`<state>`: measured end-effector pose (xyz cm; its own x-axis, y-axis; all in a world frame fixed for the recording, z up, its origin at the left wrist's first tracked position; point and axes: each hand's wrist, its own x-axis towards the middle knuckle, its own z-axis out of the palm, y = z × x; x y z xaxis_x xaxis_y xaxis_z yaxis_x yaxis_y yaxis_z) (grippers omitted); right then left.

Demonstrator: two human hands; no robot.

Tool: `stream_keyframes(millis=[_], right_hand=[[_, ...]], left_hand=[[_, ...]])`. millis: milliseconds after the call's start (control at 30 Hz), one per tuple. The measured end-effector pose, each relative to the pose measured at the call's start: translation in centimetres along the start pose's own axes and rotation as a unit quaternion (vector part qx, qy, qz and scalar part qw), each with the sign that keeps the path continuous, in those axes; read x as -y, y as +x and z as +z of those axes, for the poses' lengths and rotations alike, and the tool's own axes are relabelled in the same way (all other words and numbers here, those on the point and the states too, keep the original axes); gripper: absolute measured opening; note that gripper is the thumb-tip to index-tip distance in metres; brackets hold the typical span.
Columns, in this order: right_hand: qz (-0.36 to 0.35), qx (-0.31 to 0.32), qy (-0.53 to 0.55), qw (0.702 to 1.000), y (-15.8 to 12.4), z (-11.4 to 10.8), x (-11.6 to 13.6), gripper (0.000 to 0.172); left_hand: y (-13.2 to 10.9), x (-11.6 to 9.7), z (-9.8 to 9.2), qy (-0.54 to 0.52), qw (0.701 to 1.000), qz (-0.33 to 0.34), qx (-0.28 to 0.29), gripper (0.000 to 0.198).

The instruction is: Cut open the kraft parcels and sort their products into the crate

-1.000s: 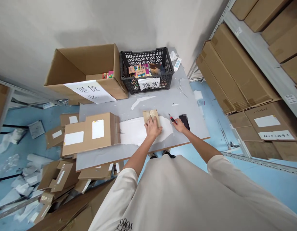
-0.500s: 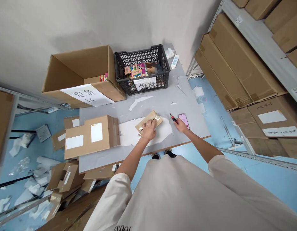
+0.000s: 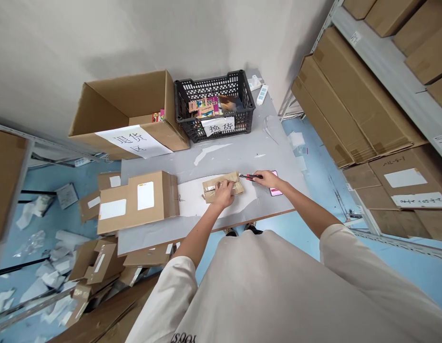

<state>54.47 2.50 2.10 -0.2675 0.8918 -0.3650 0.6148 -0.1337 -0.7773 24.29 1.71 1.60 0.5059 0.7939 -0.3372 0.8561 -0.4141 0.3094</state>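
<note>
On the table a small brown paper package (image 3: 208, 192) with shiny tape lies beneath my left hand (image 3: 224, 192), whose curled fingers hold it down from above. My right hand (image 3: 267, 179) is closed around a red and black utility knife (image 3: 251, 177). The knife's tip points left and is at the package's upper right edge; whether it touches cannot be made out. A pink-screened phone (image 3: 275, 192) lies under my right wrist, partly covered.
A folded-out carton (image 3: 130, 197) lies at the table's left. Behind stand a large labelled cardboard box (image 3: 154, 136) and a black plastic crate (image 3: 247, 121) with colourful packets. A white power strip (image 3: 262, 95) is at the back right. Shelves with boxes (image 3: 356, 105) stand right; cartons litter the floor left.
My right hand has brought the knife left, from beside the phone to the package's edge, and the knife now points left. The package has turned so that it lies nearly straight across.
</note>
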Motion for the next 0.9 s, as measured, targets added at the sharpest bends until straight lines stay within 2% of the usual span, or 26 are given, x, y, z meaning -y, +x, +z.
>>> stream_keyframes(millis=[100, 200, 467, 667, 900], right_hand=[[-0.021, 0.029, -0.083, 0.996, 0.5, -0.5, 0.4, 0.029], [-0.013, 0.053, -0.134, 0.99, 1.3, -0.7, 0.6, 0.03], [-0.013, 0.096, -0.182, 0.979, 4.1, -0.7, 0.8, 0.024], [-0.016, 0.124, -0.132, 0.983, 5.1, -0.7, 0.1, 0.023], [0.006, 0.143, -0.096, 0.985, 4.7, -1.1, 0.4, 0.023]], left_hand=[[-0.2, -0.4, 0.3, 0.004, 1.0, -0.006, -0.013, 0.06], [-0.3, -0.7, 0.5, 0.014, 1.0, -0.012, -0.015, 0.059], [-0.7, -0.7, 0.9, 0.023, 0.999, -0.008, -0.022, 0.061], [-0.9, -0.8, 0.7, 0.031, 0.999, -0.004, -0.017, 0.062], [-1.0, -0.7, 0.7, 0.046, 0.999, -0.004, -0.008, 0.063]])
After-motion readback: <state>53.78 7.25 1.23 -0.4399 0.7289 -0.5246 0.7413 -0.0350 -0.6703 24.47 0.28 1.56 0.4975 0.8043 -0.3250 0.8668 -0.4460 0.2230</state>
